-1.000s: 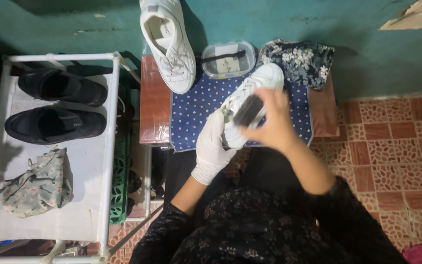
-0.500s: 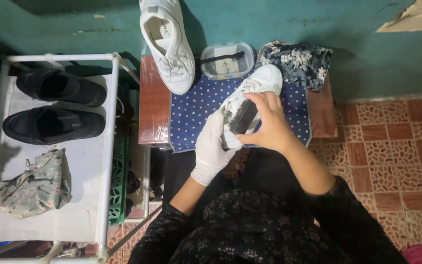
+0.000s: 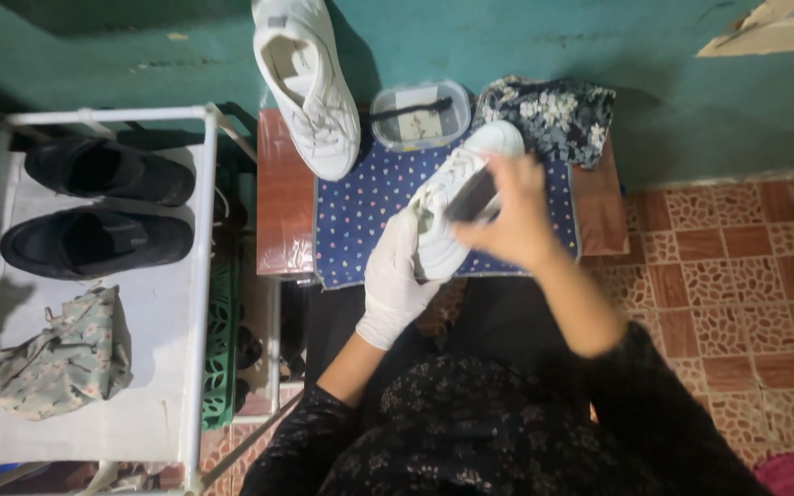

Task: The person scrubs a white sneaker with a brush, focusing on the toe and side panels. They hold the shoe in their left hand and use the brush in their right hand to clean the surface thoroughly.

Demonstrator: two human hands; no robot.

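Looking down from the head camera: a white lace-up sneaker (image 3: pixel 448 211) lies tilted over a blue dotted cloth (image 3: pixel 360 216) on a small table. The gloved left hand (image 3: pixel 397 280) grips its heel end from below. The bare right hand (image 3: pixel 507 216), blurred, clasps a dark brush (image 3: pixel 470 196) against the sneaker's upper.

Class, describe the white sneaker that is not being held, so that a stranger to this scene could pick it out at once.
Start at the small reddish table against the green wall, with its blue dotted cloth. At the table's back left corner lies a white lace-up sneaker, opening up, toe on the cloth. Unlike the other white sneaker, no hand touches it.
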